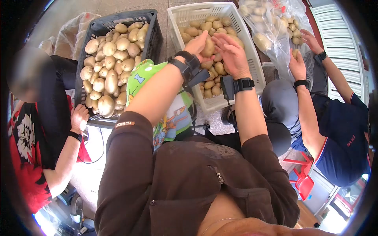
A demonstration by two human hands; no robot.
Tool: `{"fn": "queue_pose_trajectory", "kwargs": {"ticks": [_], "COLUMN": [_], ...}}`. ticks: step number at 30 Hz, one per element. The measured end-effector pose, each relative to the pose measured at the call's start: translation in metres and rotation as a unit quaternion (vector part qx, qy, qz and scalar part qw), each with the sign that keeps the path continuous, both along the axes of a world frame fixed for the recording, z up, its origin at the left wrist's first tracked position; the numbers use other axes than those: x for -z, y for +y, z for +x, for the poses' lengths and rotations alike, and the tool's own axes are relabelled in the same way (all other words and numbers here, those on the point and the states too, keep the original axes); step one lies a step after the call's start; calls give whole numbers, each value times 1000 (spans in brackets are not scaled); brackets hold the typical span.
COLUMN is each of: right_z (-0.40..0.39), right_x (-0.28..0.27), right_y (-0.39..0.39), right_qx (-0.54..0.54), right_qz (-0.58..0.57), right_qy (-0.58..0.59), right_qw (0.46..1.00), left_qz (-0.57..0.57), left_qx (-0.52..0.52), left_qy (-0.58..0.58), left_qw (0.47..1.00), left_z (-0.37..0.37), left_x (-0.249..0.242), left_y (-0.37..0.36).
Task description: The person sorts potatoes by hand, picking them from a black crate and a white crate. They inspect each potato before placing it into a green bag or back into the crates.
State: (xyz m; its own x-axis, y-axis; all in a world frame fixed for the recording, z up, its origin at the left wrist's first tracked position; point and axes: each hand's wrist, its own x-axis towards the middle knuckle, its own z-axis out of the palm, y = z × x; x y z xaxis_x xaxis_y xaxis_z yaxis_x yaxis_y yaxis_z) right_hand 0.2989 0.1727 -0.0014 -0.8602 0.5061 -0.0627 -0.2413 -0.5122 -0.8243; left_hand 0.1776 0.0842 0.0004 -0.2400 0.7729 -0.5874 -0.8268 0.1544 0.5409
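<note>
Above the white crate (pixel 255 65), my left hand (pixel 194 46) grips a potato (pixel 208 48) between thumb and fingers. My right hand (pixel 231 54) is beside that potato, its fingers stretched out and its palm turned toward the left hand. I see nothing held in the right hand. Many smaller loose potatoes (pixel 212 74) lie in the white crate below both hands. Each of my wrists wears a black strap with a small device.
To the left stands a black crate (pixel 155 43) heaped with potatoes (pixel 112 80); a co-worker's hand (pixel 80 117) touches its near corner. On the right, another person's hands (pixel 298 65) work at a clear plastic bag (pixel 271 43) of potatoes. A green patterned cloth (pixel 171 122) covers my lap.
</note>
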Motion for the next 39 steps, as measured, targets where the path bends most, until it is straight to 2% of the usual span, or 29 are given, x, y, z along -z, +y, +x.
{"fn": "queue_pose_trajectory", "kwargs": {"ticks": [3,6,8,10,12,13,17,23,25,27,29,30,31,32,33,35,37,38,39], "right_z": [10,24,31,32,41,42,42,41,39,39,40,40,40,40,40,41,43,43,43], "right_x": [-18,7,66,49,65,77,77,84,84,72,71,70,70,70,70,66,64,64,64], "right_y": [-16,-43,-62,-106,-142,-152,-154,-152,-152,-153,-153,-152,-152,-151,-151,-151,-152,-152,-152], "right_qx": [107,85,57,-74,-39,-10,-42,-10,-8,-15,-20,-22,-21,-19,-19,-22,-29,-32,-35], "right_qz": [6,149,400,461,571,595,562,576,580,577,576,576,578,579,580,579,577,576,576], "right_qy": [-29,-229,-296,-419,-339,-354,-453,-439,-440,-448,-455,-457,-455,-453,-451,-453,-456,-457,-457], "right_qw": [994,958,866,779,746,722,691,689,686,683,679,678,678,678,678,677,677,677,677], "left_qz": [48,43,52,81,110,114,149,267,251,281,230,260,248,138,78,64,-77,-63,-169], "left_qx": [19,-19,-32,-32,-16,-20,-41,-58,-81,-95,-154,-134,-150,-128,-127,-74,-72,-27,-11], "left_qy": [-9,-1,-23,-26,-4,0,26,38,47,49,134,93,149,237,287,319,376,442,429], "left_qw": [999,999,998,996,994,993,988,961,963,954,952,952,946,953,946,943,920,894,887], "left_z": [-5,0,-6,-8,-7,-7,-7,-13,-34,-61,-89,-92,-105,-120,-122,-147,-132,-141,-126], "left_x": [10,-10,0,4,-7,-11,-23,-55,-63,-79,-91,-109,-105,-105,-106,-67,-45,-8,-8], "left_y": [4,-3,1,2,-6,-8,-11,-28,-43,-65,-95,-116,-134,-161,-181,-222,-251,-270,-280]}}
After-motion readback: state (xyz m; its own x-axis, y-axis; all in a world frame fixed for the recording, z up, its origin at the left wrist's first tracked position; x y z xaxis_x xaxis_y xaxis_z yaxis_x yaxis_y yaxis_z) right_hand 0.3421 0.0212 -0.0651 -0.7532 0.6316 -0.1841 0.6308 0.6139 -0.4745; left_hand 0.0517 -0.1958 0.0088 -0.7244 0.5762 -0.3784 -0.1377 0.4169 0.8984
